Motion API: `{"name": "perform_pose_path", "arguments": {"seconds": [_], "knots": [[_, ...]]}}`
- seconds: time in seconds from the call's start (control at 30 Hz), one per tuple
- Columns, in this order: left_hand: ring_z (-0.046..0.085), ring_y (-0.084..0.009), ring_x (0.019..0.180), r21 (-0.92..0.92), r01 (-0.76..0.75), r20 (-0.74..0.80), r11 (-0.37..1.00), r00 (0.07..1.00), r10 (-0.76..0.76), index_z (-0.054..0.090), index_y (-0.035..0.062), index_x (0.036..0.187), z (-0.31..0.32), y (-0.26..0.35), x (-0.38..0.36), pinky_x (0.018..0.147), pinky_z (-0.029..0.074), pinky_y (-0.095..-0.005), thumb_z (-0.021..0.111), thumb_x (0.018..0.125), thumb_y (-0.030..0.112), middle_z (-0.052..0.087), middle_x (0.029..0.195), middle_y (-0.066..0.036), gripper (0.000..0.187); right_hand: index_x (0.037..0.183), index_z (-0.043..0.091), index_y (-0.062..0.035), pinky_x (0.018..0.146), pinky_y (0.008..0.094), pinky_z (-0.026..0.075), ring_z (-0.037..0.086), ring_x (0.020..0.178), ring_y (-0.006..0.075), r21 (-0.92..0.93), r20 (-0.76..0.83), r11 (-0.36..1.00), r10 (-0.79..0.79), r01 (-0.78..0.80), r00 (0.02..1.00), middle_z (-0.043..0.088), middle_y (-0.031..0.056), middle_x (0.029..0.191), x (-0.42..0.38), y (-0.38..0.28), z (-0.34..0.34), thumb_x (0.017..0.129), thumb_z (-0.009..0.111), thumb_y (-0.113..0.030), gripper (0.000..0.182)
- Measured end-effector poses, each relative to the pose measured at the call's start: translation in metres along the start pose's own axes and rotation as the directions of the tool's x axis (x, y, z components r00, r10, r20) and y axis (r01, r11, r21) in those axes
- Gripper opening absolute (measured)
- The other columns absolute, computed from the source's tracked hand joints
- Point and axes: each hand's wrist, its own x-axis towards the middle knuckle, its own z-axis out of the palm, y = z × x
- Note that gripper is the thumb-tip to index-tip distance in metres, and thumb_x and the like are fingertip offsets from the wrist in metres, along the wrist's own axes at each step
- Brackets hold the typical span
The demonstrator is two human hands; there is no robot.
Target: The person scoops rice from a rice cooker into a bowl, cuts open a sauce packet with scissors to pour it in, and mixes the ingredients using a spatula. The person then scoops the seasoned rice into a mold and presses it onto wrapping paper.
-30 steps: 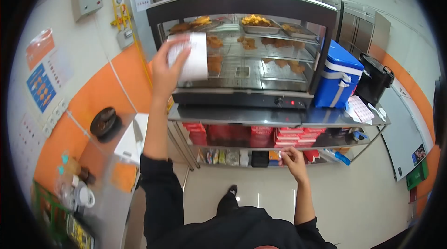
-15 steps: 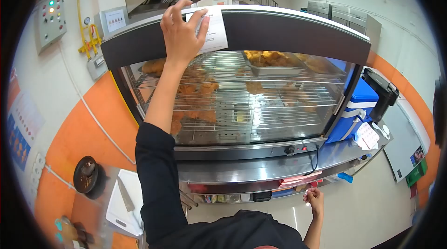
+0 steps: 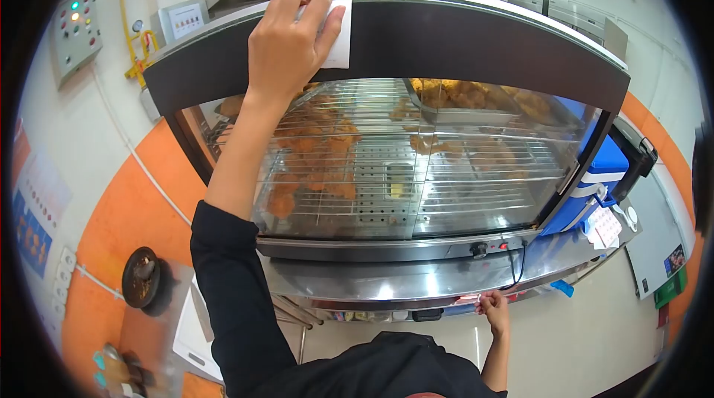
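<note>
My left hand (image 3: 282, 48) is raised to the upper left front of a glass food warmer (image 3: 476, 45). Its fingers curl over the top of a white printed paper (image 3: 341, 45), pressing it on the dark upper panel; the palm covers part of the sheet. Behind the glass, fried pieces (image 3: 312, 156) lie on wire racks, and a metal tray (image 3: 476, 120) of golden fried food stands on the upper rack. Low at the right, my right hand (image 3: 495, 315) is closed in a pinch in front of the counter; a small pale thing shows at its fingertips, too small to name.
A blue-and-white cooler box (image 3: 595, 182) and a black bin-like container (image 3: 632, 160) stand right of the warmer. At lower left are a dark pan (image 3: 141, 277) and a white cutting board (image 3: 195, 338). A steel counter (image 3: 387, 279) runs under the warmer.
The view has moved nearer to the warmer. My left hand and the paper have shifted slightly left along the panel. My right hand has come up closer to the counter edge.
</note>
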Motion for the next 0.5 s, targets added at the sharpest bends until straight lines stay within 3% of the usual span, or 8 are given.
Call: {"name": "perform_pose_path", "arguments": {"seconds": [0.13, 0.23, 0.33, 0.4, 0.5], "knots": [[0.058, -0.0217, 0.081, 0.08, 0.021, -0.042, 0.997, 0.999, -0.018, 0.069, 0.0089, 0.092, 0.007, 0.016, 0.001, 0.066, 0.051, -0.0334, 0.063, 0.087, 0.03, 0.06, 0.087, -0.001, 0.022, 0.093, 0.055, 0.0006, 0.052, 0.0237, 0.047, 0.06, 0.057, 0.014, -0.026, -0.013, 0.998, 0.051, -0.051, 0.999, 0.065, 0.0099, 0.073, 0.002, 0.013, 0.003, 0.09, 0.055, -0.005, 0.006], [0.059, -0.0199, 0.075, 0.286, -0.009, -0.165, 0.958, 0.985, 0.059, 0.07, 0.0076, 0.102, 0.022, 0.031, -0.001, 0.061, 0.051, -0.0322, 0.062, 0.085, 0.042, 0.059, 0.083, -0.003, 0.039, 0.093, 0.055, 0.0007, 0.052, 0.0243, 0.047, 0.06, 0.058, 0.0146, -0.015, 0.015, 0.997, 0.073, -0.073, 0.997, 0.064, 0.0098, 0.073, 0.0, 0.013, 0.009, 0.09, 0.055, -0.005, 0.006], [0.06, -0.0199, 0.073, 0.302, 0.05, -0.043, 0.952, 0.998, -0.039, 0.07, 0.007, 0.102, 0.018, 0.034, 0.009, 0.061, 0.05, -0.032, 0.062, 0.085, 0.044, 0.058, 0.082, -0.003, 0.042, 0.091, 0.055, 0.0005, 0.052, 0.0245, 0.046, 0.06, 0.058, 0.0143, 0.044, -0.014, 0.998, 0.036, -0.036, 0.999, 0.064, 0.0092, 0.073, 0.001, 0.015, 0.015, 0.09, 0.056, -0.004, 0.005], [0.059, -0.0212, 0.073, 0.178, 0.066, -0.025, 0.982, 0.998, -0.063, 0.07, 0.009, 0.104, 0.01, 0.039, 0.014, 0.063, 0.05, -0.0333, 0.062, 0.085, 0.043, 0.057, 0.086, -0.004, 0.04, 0.09, 0.055, -0.0004, 0.051, 0.0242, 0.046, 0.06, 0.059, 0.0138, 0.053, -0.071, 0.998, 0.03, -0.026, 0.997, 0.063, 0.0078, 0.073, 0.002, 0.015, 0.016, 0.088, 0.057, -0.005, 0.005], [0.059, -0.0215, 0.082, 0.061, 0.072, 0.034, 0.996, 0.997, -0.074, 0.068, 0.012, 0.11, 0.008, 0.029, 0.008, 0.072, 0.048, -0.0329, 0.059, 0.089, 0.037, 0.057, 0.09, -0.005, 0.034, 0.089, 0.057, -0.0009, 0.049, 0.0242, 0.045, 0.06, 0.059, 0.0137, -0.14, -0.136, 0.988, -0.081, 0.062, 0.987, 0.063, 0.0066, 0.074, 0.029, 0.031, 0.01, 0.086, 0.06, -0.004, 0.006]]}}
